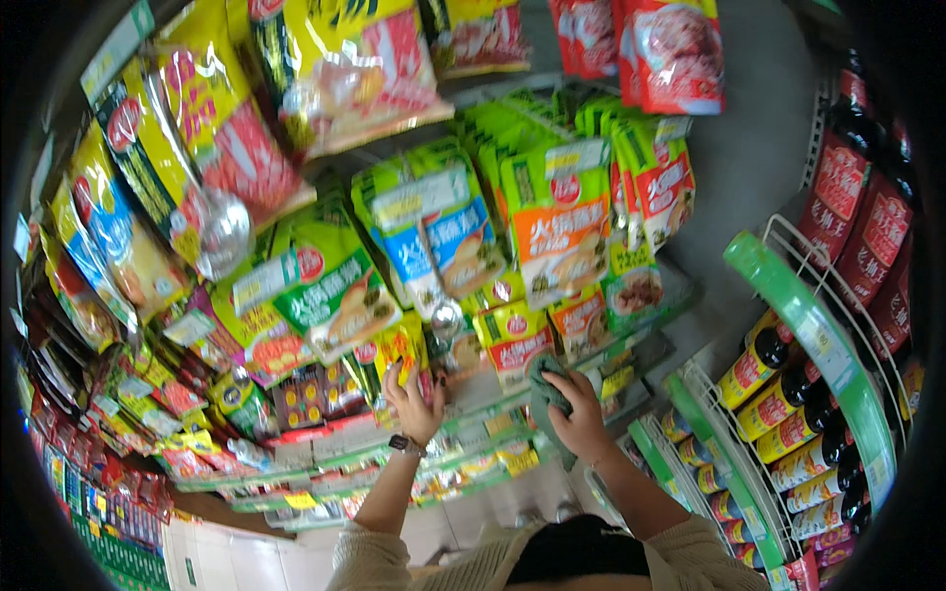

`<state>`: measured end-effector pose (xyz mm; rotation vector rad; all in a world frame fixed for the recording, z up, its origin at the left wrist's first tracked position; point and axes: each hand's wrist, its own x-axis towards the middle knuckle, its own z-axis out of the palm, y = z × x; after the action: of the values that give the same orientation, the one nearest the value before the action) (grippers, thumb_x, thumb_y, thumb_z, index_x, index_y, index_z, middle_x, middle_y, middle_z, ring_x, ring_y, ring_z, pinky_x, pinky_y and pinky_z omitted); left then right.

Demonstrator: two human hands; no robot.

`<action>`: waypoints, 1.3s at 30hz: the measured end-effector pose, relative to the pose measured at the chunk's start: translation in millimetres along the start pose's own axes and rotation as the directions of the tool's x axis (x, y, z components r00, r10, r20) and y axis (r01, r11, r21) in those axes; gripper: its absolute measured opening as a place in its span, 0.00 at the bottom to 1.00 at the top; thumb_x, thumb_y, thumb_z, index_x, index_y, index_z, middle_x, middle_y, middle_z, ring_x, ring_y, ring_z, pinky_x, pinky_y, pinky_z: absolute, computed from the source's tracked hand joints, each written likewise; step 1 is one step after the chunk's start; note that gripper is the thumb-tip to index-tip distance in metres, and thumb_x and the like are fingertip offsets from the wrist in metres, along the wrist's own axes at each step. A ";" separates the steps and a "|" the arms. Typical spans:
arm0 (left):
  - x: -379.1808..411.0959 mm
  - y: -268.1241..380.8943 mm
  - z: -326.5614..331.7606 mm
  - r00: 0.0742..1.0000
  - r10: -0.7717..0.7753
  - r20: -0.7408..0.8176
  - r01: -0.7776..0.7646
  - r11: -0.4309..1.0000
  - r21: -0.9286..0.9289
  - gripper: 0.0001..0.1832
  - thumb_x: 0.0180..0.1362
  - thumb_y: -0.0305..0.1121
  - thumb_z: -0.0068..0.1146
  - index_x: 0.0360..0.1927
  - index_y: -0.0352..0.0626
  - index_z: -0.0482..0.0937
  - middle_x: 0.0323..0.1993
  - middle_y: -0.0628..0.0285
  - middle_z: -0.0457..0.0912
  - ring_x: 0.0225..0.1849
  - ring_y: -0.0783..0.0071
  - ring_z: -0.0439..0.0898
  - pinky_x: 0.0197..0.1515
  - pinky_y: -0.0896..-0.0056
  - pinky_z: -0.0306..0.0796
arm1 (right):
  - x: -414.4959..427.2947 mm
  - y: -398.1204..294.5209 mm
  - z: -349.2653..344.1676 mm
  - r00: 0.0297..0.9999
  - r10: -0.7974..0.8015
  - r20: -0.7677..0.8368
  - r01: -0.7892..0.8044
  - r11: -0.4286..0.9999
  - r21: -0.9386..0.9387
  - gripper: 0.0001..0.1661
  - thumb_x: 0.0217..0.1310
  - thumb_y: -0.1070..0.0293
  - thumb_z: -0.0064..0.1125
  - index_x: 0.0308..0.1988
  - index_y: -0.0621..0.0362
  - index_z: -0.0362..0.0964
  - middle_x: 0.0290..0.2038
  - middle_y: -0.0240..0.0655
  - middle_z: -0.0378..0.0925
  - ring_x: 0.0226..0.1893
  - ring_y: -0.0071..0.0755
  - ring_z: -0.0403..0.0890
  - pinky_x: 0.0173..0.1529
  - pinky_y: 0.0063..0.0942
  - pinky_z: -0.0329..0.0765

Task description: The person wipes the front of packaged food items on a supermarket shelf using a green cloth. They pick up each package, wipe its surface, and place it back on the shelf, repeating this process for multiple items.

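With a dark green cloth (545,402) gripped between its fingers, my right hand (580,417) is by the edge of a store shelf, just below a red and yellow seasoning packet (513,336). My left hand (414,402), a watch on its wrist, has its fingers spread against a yellow packet (399,347) at the shelf front. Whether it grips that packet I cannot tell. Above the hands hang green hot-pot dipping sauce pouches with an orange (562,229), a blue (440,255) and a green (332,299) panel. A metal ladle (446,318) hangs before the blue one.
Large yellow bags (355,81) and red pouches (676,55) hang higher up. Another ladle (222,233) hangs at the left. On the right, a wire rack with a green price rail (805,325) holds bottles (765,414) and juts towards my right arm. Lower shelves and tiled floor (443,521) lie below.
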<state>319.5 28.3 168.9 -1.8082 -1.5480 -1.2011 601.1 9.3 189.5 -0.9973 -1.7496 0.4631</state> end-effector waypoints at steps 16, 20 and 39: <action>414.5 210.4 -30.8 0.998 -0.049 0.030 0.055 0.700 -0.712 0.36 0.46 0.34 0.62 0.57 0.28 0.61 0.51 0.46 0.69 0.54 0.60 0.71 0.56 0.66 0.65 | 49.8 -34.5 -92.7 0.984 -0.075 -0.163 0.121 0.949 0.291 0.25 0.48 0.79 0.54 0.51 0.60 0.70 0.50 0.46 0.68 0.51 0.48 0.71 0.55 0.36 0.68; 494.1 181.6 30.6 0.945 -0.326 -0.023 0.258 0.787 -0.561 0.48 0.37 0.35 0.69 0.60 0.27 0.55 0.55 0.40 0.65 0.60 0.49 0.64 0.62 0.60 0.59 | 38.3 -24.1 -114.2 0.982 -0.060 -0.178 0.104 0.962 0.252 0.26 0.50 0.76 0.54 0.52 0.60 0.69 0.50 0.46 0.66 0.51 0.48 0.70 0.54 0.37 0.68; 488.0 188.9 55.8 0.896 -0.443 0.022 0.332 0.637 -0.695 0.19 0.49 0.33 0.63 0.42 0.34 0.72 0.36 0.50 0.81 0.35 0.64 0.82 0.34 0.65 0.75 | 16.3 5.9 -156.0 0.981 0.006 -0.194 0.051 0.956 0.289 0.27 0.55 0.75 0.55 0.57 0.54 0.66 0.55 0.48 0.63 0.54 0.55 0.69 0.53 0.45 0.72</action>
<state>506.5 287.9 586.8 -1.7452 -1.5648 -2.3294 742.5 3.3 257.5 -0.7815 -1.4668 0.5736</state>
